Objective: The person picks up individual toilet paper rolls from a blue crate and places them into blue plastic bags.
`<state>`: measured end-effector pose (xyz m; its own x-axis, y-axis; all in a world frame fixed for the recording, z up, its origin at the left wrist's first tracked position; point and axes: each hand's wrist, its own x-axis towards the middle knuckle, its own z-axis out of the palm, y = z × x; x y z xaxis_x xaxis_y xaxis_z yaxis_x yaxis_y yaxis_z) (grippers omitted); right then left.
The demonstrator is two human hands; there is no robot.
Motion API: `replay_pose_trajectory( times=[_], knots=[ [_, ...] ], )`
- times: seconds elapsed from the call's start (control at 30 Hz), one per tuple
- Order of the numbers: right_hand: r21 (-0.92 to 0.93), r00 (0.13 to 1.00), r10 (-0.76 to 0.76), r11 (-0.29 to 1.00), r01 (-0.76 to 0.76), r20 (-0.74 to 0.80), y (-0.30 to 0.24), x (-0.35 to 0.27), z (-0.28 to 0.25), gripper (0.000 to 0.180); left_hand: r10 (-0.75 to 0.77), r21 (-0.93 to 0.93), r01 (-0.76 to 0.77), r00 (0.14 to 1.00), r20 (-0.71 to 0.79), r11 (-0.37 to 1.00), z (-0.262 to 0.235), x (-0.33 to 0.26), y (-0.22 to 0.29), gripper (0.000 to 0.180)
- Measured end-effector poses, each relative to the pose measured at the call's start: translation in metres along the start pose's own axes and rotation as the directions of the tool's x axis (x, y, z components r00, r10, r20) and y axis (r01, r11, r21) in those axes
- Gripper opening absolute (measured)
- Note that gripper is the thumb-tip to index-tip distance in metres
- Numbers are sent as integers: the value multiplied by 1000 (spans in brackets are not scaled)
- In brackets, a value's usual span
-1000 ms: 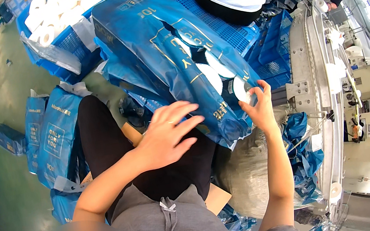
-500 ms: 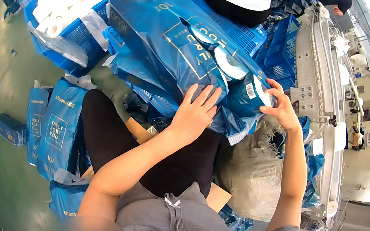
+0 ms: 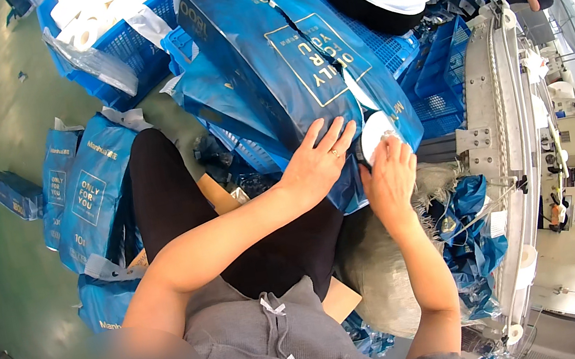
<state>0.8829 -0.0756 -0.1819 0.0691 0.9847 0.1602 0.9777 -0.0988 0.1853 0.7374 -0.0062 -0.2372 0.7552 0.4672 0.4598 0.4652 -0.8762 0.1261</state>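
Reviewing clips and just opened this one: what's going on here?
A person is handling a large blue bag whose upper side is split open. The left hand lies on the bag; the right hand touches a white roll showing in the split. Beyond, more rolls sit in a blue basket, and other blue bags are at the left.

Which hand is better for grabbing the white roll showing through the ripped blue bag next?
Probably the right hand: its fingers lie over the white roll. The left hand rests on the blue bag, beside the roll instead.
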Motion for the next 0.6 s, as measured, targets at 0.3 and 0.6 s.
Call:
replay_pose_trajectory(
  times=[0.3,0.6],
  knots=[
    [734,930,291,577,-357,224,37,6,-9,64,-24,-40,22,998,-51,999,0,-4,-6,22],
    [922,831,497,-384,-45,248,81,-17,-35,62,23,-219,-40,997,-76,975,-11,-18,-14,31]
  ],
)
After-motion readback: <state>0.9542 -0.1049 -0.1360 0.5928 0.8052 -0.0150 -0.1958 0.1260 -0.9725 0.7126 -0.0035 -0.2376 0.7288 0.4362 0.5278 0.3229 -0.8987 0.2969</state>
